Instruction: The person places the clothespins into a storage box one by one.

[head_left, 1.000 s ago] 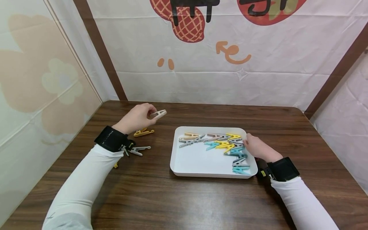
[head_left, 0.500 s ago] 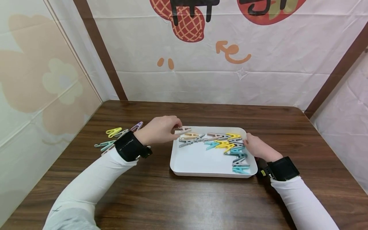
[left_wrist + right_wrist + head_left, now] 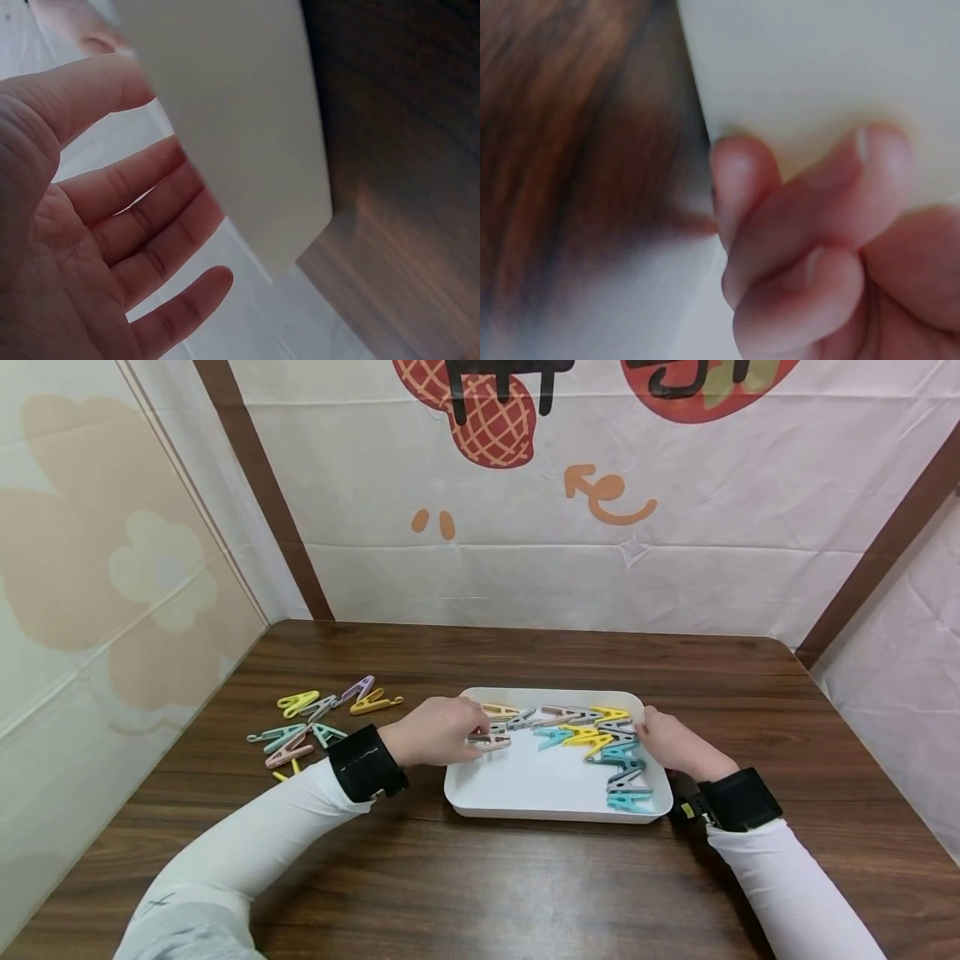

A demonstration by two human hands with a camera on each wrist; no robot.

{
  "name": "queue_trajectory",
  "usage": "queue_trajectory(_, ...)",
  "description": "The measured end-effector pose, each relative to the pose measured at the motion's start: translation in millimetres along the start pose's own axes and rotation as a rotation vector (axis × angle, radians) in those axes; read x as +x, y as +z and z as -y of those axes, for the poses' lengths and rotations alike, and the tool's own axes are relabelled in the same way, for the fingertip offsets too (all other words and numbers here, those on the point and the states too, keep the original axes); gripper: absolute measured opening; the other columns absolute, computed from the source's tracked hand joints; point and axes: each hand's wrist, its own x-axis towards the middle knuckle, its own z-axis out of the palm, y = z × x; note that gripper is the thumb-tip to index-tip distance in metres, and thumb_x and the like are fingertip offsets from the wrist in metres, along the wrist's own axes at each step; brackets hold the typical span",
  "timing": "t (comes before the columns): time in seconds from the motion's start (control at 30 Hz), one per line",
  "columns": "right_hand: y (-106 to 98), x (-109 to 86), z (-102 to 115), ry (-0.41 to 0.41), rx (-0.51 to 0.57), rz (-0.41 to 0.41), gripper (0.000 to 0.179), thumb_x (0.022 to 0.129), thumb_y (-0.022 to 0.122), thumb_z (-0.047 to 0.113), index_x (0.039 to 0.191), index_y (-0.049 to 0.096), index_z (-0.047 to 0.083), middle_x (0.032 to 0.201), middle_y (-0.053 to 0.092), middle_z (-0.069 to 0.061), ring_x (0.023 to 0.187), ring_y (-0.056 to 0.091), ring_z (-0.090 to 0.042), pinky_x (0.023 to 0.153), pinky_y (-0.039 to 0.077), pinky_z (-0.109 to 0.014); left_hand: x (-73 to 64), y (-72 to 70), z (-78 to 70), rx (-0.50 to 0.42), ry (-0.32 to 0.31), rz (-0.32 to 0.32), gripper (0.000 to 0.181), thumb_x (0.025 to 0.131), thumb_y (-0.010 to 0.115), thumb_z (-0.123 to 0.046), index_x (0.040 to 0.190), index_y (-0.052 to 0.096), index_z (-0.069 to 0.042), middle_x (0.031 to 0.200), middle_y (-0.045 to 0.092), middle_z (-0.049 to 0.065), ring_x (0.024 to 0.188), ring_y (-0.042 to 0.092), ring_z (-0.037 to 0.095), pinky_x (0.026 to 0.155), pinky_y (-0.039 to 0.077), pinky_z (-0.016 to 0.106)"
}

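Over the left side of the white tray (image 3: 536,785), my left hand (image 3: 438,731) pinches a pale clothespin (image 3: 497,742) low against the tray floor. In the left wrist view the tray wall (image 3: 232,135) hides its fingertips and the clothespin. My right hand (image 3: 678,747) grips the tray's right rim; in the right wrist view its fingers (image 3: 817,195) curl against the outer wall. Inside the tray, clothespins in beige, grey, yellow and blue, such as a yellow clothespin (image 3: 610,714) and a light blue clothespin (image 3: 553,738), line the back and right sides.
Left of the tray, several loose clothespins lie on the wooden table (image 3: 510,885), among them a yellow-green clothespin (image 3: 297,702), a purple clothespin (image 3: 357,689), an amber clothespin (image 3: 375,702) and a pink clothespin (image 3: 288,752). A printed white curtain (image 3: 525,577) hangs behind the table.
My left hand has carried the pale clothespin rightward from above the loose pile, over the tray's left rim and down to its floor. The right hand stays on the rim.
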Motion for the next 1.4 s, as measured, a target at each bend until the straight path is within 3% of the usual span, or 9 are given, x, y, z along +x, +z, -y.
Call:
queue_trajectory(0.2,-2,1.3,-1,-0.038,-0.011,-0.006,0.043,0.106,0.030,0.014,0.135,0.024,-0.018,0.097,0.050,-0.023,0.058,0.051,-0.022,0.048,0.044,-0.033,3.4,9.4,-0.5,0.060,0.018,0.001,0.015,0.083,0.074,-0.023,0.094,0.072,-0.013,0.082,0.062,-0.003,0.071,0.051,0.012,0.067,0.043,0.033)
queue_trajectory(0.37,-3,0.5,0,-0.035,-0.020,-0.002,0.048,0.106,0.029,0.013,0.139,0.019,-0.020,0.108,0.050,-0.029,0.067,0.052,-0.023,0.051,0.044,-0.034,3.6,12.7,-0.6,0.092,0.002,-0.001,0.014,0.084,0.073,-0.021,0.095,0.071,-0.014,0.085,0.065,-0.003,0.078,0.055,0.014,0.070,0.043,0.033)
queue_trajectory(0.47,-3,0.4,0,-0.030,-0.024,0.001,0.050,0.106,0.029,0.013,0.140,0.017,-0.021,0.111,0.049,-0.030,0.068,0.052,-0.024,0.052,0.045,-0.034,3.9,14.1,-0.5,0.106,-0.014,0.002,0.015,0.084,0.074,-0.023,0.096,0.072,-0.014,0.086,0.066,-0.003,0.081,0.056,0.015,0.071,0.041,0.033)
queue_trajectory(0.73,-3,0.8,-1,-0.036,-0.014,-0.005,0.041,0.106,0.030,0.013,0.132,0.027,-0.018,0.095,0.050,-0.023,0.061,0.052,-0.022,0.048,0.045,-0.034,4.8,17.4,-0.6,0.134,-0.040,-0.014,0.013,0.082,0.075,-0.024,0.092,0.071,-0.015,0.080,0.063,-0.004,0.078,0.055,0.015,0.071,0.040,0.034)
queue_trajectory(0.93,-2,-0.3,0,-0.035,-0.005,-0.003,0.041,0.106,0.031,0.013,0.132,0.027,-0.018,0.096,0.050,-0.023,0.059,0.052,-0.022,0.048,0.044,-0.033,3.3,18.9,-1.7,0.171,-0.034,-0.046,0.017,0.081,0.075,-0.028,0.087,0.067,-0.014,0.075,0.060,-0.005,0.074,0.054,0.016,0.071,0.040,0.036)
queue_trajectory(1.4,-1,0.1,0,-0.028,-0.003,-0.012,0.043,0.106,0.032,0.014,0.135,0.025,-0.017,0.102,0.051,-0.025,0.062,0.054,-0.022,0.049,0.045,-0.034,2.2,20.6,-0.7,0.211,-0.043,-0.043,0.021,0.083,0.074,-0.035,0.091,0.068,-0.016,0.078,0.063,-0.005,0.075,0.054,0.015,0.069,0.040,0.033)
